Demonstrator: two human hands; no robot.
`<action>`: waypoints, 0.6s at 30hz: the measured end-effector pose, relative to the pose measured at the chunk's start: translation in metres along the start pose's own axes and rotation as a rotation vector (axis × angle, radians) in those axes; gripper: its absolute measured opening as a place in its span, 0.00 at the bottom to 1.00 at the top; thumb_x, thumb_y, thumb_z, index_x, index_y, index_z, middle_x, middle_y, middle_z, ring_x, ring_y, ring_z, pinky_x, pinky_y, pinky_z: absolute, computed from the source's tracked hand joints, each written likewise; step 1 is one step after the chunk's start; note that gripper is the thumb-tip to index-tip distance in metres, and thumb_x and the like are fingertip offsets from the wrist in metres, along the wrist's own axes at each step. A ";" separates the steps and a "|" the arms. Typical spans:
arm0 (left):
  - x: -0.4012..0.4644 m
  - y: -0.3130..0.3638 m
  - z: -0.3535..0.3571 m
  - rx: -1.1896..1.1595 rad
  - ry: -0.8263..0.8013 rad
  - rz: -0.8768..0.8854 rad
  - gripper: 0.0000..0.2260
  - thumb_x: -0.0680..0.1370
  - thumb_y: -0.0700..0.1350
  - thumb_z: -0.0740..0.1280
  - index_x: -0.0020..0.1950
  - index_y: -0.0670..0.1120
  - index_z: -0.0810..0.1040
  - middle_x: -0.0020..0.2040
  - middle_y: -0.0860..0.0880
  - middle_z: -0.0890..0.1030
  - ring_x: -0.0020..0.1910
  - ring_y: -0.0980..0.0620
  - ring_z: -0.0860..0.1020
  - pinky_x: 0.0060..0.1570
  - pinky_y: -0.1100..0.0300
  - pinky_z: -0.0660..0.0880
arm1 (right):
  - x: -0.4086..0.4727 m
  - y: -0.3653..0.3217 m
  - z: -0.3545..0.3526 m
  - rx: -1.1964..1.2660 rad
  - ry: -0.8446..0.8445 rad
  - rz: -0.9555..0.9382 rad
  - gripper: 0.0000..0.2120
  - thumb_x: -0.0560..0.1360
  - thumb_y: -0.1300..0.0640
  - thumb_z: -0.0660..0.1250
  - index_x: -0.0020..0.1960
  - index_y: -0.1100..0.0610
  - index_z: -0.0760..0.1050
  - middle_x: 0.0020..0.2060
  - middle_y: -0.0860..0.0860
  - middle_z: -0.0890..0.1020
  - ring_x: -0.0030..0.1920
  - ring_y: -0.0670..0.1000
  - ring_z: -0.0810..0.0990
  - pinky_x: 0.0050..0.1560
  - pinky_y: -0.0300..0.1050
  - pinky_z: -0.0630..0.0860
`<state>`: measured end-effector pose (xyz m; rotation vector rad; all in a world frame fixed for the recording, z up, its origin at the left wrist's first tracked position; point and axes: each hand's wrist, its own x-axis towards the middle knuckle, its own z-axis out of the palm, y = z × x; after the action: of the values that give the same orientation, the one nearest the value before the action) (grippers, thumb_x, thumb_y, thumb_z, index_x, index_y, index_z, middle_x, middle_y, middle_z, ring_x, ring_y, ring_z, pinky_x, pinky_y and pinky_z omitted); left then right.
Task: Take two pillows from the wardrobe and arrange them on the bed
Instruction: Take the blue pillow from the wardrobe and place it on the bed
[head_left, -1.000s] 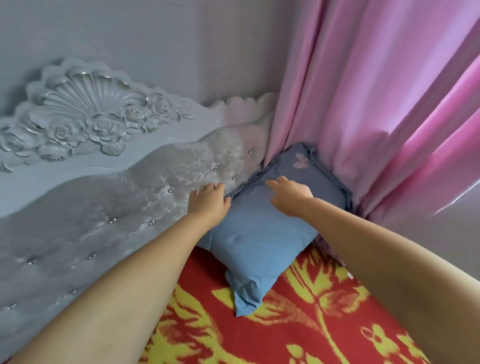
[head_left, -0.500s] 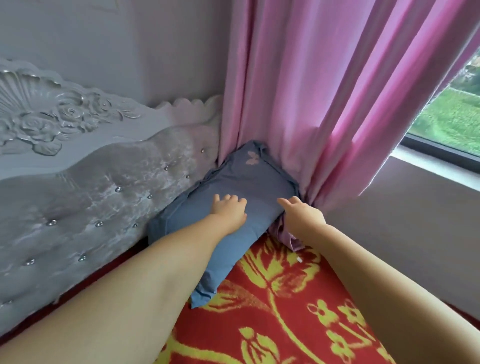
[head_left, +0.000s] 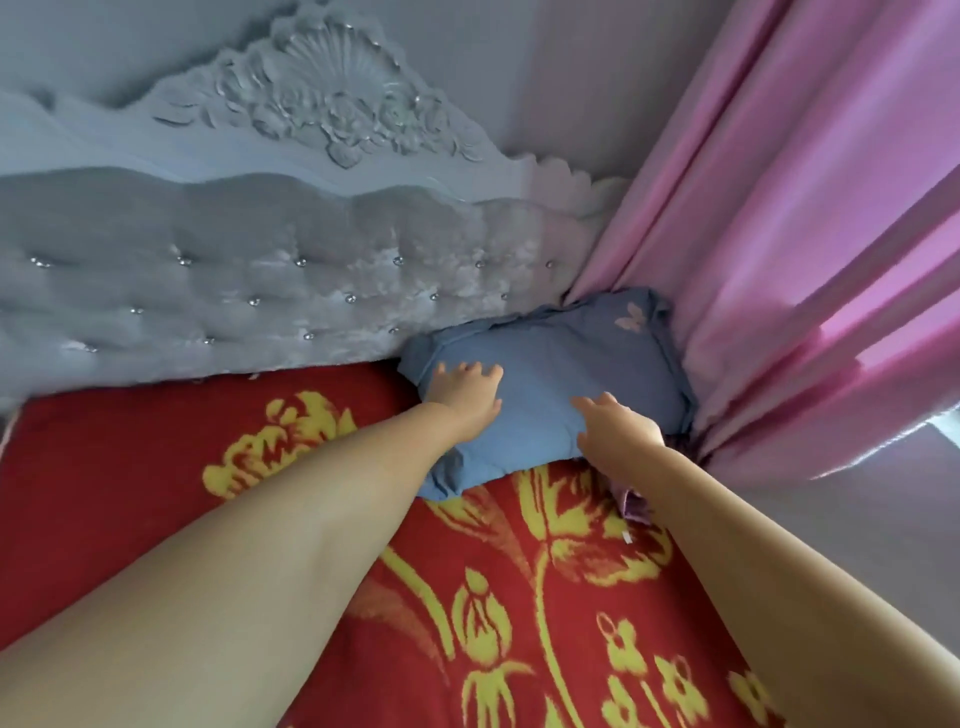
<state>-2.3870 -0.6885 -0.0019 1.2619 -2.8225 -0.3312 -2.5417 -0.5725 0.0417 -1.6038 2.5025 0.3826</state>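
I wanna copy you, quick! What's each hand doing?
Left hand: open, fingers spread, pressing on the pillow.
Right hand: open, resting on the pillow's near edge, holding nothing.

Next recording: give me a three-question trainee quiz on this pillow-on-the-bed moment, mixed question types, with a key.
1. True or false: the blue pillow lies in the corner where the headboard meets the pink curtain.
2. Which hand rests nearer the headboard: A left hand, B right hand?
3. Fill in: the bedspread is red with ____ flowers.

Key: 1 true. 2 A. 3 yellow.
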 end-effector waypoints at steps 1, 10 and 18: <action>-0.009 -0.018 0.002 0.008 0.007 -0.026 0.15 0.80 0.51 0.56 0.64 0.45 0.67 0.63 0.42 0.74 0.63 0.42 0.71 0.63 0.44 0.63 | 0.005 -0.016 0.000 -0.013 -0.008 -0.032 0.23 0.79 0.60 0.55 0.72 0.49 0.60 0.66 0.54 0.68 0.62 0.58 0.74 0.52 0.51 0.74; -0.059 -0.194 0.001 0.093 0.014 0.027 0.18 0.79 0.54 0.60 0.64 0.46 0.68 0.62 0.44 0.74 0.64 0.43 0.71 0.64 0.45 0.65 | 0.040 -0.211 0.029 0.096 -0.031 -0.108 0.20 0.79 0.57 0.57 0.71 0.51 0.62 0.64 0.55 0.70 0.60 0.60 0.76 0.43 0.49 0.69; -0.072 -0.256 0.014 0.158 -0.182 0.170 0.20 0.79 0.56 0.59 0.66 0.46 0.68 0.62 0.44 0.73 0.63 0.42 0.71 0.64 0.45 0.65 | 0.017 -0.278 0.061 0.171 -0.111 0.043 0.22 0.78 0.60 0.56 0.71 0.51 0.62 0.60 0.55 0.71 0.53 0.60 0.78 0.37 0.49 0.70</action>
<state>-2.1530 -0.7982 -0.0642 1.0545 -3.1397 -0.2317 -2.2975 -0.6806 -0.0587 -1.4269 2.4175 0.2478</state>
